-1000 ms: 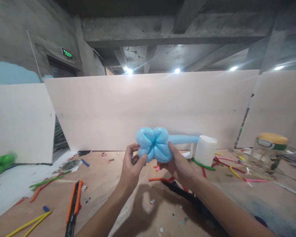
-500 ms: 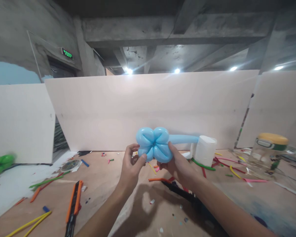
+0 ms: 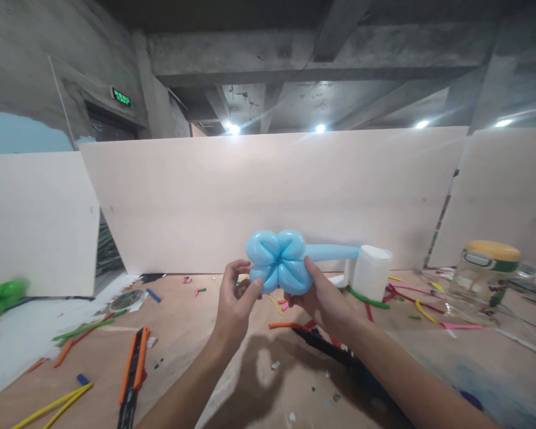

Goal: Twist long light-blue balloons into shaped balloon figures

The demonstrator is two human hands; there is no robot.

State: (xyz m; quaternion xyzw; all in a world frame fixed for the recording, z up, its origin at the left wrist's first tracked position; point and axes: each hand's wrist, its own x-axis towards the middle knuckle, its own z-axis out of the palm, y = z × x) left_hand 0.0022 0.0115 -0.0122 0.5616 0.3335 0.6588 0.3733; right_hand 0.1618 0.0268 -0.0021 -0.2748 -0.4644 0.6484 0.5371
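A light blue twisted balloon (image 3: 279, 261), shaped like a flower with several rounded petals, is held up above the table between my hands. From its right side a long, straight section stretches towards a white roll. My left hand (image 3: 240, 297) grips the lower left petal, thumb on the front and fingers bent behind. On the right, my right hand (image 3: 319, 292) is closed around the lower right petal, its thumb along the edge. The fingers behind the balloon are partly hidden.
Bits of coloured balloon litter the brown table (image 3: 183, 339). An orange-and-black cutter (image 3: 134, 372) lies at left front. The white roll (image 3: 372, 272) and a yellow-lidded clear jar (image 3: 485, 280) stand at right. A pale board (image 3: 272, 185) rises behind. Green balloons (image 3: 2, 295) sit far left.
Almost nothing differs. Both hands keep the same hold on the blue balloon, which has barely shifted.
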